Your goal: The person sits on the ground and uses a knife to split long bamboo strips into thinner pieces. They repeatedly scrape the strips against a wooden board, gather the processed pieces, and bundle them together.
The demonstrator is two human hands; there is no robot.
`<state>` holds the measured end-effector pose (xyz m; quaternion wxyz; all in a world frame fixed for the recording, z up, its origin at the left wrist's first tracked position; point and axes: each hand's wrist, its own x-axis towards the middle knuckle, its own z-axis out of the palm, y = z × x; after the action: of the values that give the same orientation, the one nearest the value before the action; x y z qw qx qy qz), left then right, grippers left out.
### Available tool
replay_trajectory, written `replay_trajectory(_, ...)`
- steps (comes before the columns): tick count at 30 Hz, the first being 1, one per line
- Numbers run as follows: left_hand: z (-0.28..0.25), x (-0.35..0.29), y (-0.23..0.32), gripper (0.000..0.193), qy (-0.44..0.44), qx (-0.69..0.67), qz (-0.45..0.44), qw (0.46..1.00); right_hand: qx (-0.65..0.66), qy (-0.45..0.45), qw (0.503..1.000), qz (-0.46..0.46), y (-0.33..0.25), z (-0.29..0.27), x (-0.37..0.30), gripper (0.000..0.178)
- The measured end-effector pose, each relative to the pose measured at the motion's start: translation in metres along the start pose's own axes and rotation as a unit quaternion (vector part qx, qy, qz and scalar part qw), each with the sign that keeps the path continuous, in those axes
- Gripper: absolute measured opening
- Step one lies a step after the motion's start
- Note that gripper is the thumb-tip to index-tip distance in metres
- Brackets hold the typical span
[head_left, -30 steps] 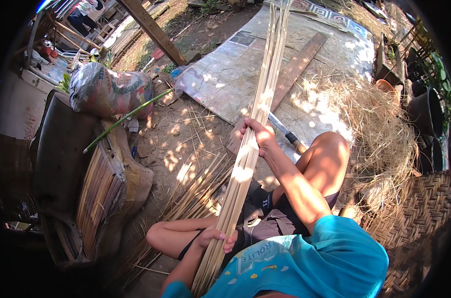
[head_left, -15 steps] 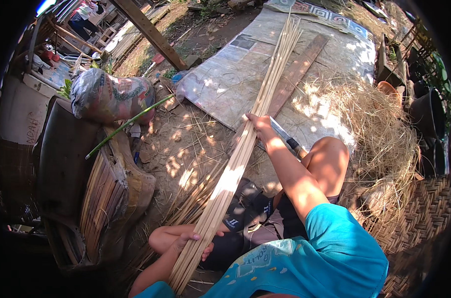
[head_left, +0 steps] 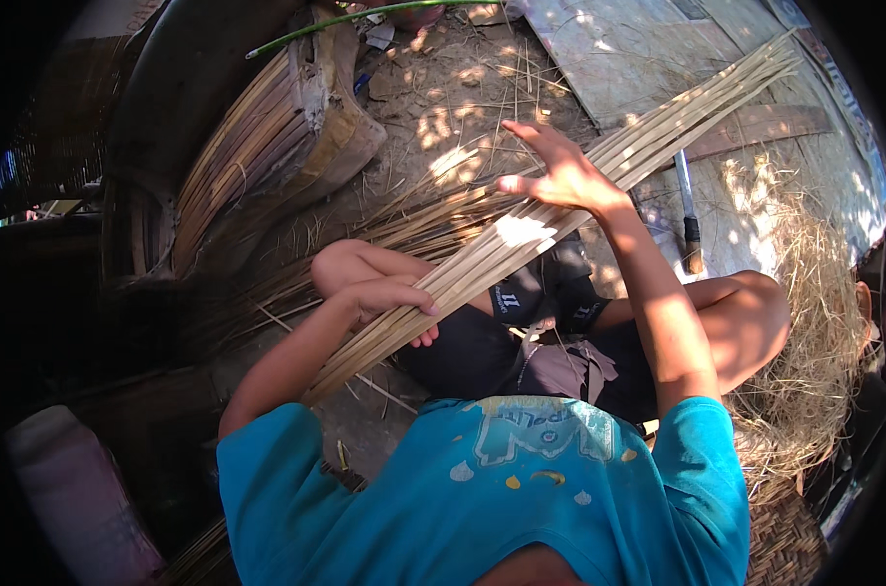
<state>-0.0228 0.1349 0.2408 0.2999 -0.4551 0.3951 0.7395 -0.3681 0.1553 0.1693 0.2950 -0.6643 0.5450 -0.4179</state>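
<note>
A long bundle of pale, split bamboo strips (head_left: 492,251) lies slantwise across my lap, from beside my left arm up to the far right. My left hand (head_left: 389,305) is wrapped round its lower part, the thumb on top and fingertips showing beneath. Over the middle of the bundle, my right hand (head_left: 565,176) is open, with thumb and fingers spread apart; whether its palm touches the strips I cannot tell. A knife (head_left: 688,210) with a long blade and a wooden handle rests beyond my right forearm, near a flat brown board (head_left: 755,129).
More loose strips (head_left: 413,230) lie on the ground past my left knee. A worn wooden block (head_left: 350,137) with darker slats stands at the far left, a green stalk (head_left: 365,14) above it. Fine shavings (head_left: 794,322) are heaped at the right, partly on a printed sheet (head_left: 638,59).
My right hand has let go of the bundle and spread its fingers. The bundle has swung to a flatter slant, its far end toward the right. The view has tipped down and turned.
</note>
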Motion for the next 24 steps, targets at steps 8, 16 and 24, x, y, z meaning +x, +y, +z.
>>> replay_trajectory(8, -0.002, -0.056, -0.051, 0.059, 0.314, 0.041, 0.312, 0.896, -0.294, -0.399, 0.863, -0.099, -0.029, 0.088, -0.009, 0.124)
replay_trajectory(16, -0.03, -0.179, -0.325, 0.087, 0.836, -0.201, 0.155, 0.487, -0.235, -0.389, 0.878, -0.149, -0.024, 0.106, -0.016, 0.112)
replay_trajectory(24, 0.002, -0.063, -0.219, 0.098, 0.53, -0.38, 0.399, 0.645, -0.193, -0.3, 0.905, -0.229, -0.021, 0.142, -0.027, 0.111)
